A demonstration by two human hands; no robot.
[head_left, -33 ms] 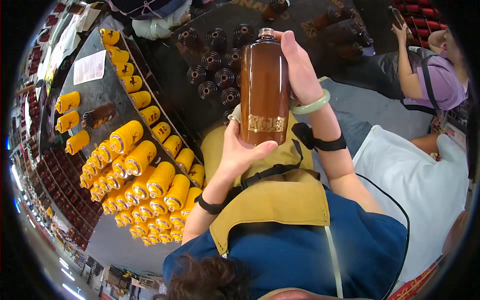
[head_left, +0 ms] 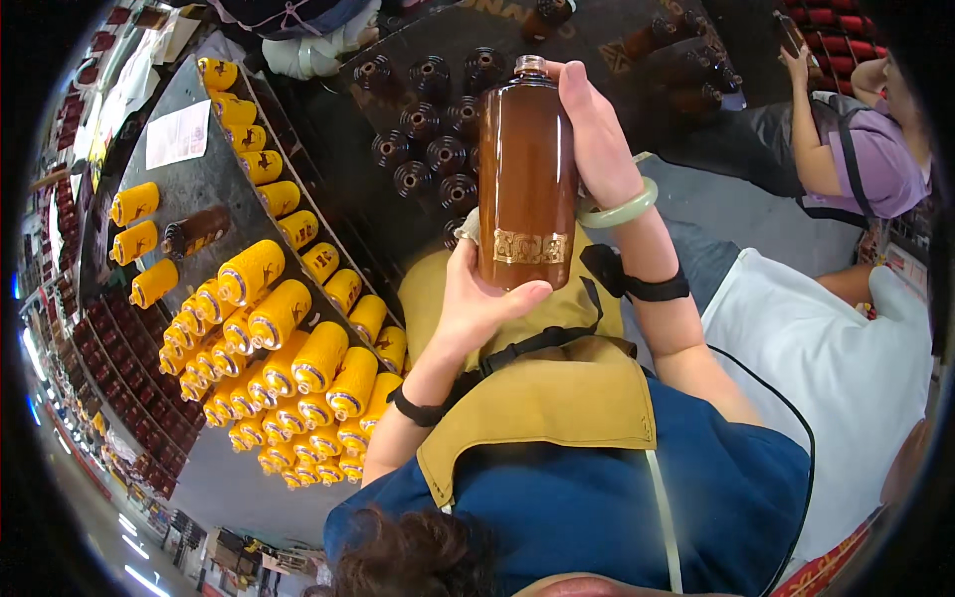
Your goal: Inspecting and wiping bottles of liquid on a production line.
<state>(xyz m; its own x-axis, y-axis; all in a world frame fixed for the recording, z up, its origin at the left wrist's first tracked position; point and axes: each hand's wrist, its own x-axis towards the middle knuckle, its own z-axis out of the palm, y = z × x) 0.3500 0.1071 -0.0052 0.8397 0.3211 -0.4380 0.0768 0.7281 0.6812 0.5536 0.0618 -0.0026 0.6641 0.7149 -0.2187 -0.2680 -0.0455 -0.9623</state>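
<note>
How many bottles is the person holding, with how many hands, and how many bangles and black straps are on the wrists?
brown bottle: 1
hands holding it: 2, left hand and right hand
green bangle: 1, on the right wrist
black wrist straps: 2, one on each arm
Total: 6

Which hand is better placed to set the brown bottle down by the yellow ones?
Probably the left hand: it cups the base of the brown bottle, and the yellow bottles lie on that side. The right hand only steadies the upper side.
</note>
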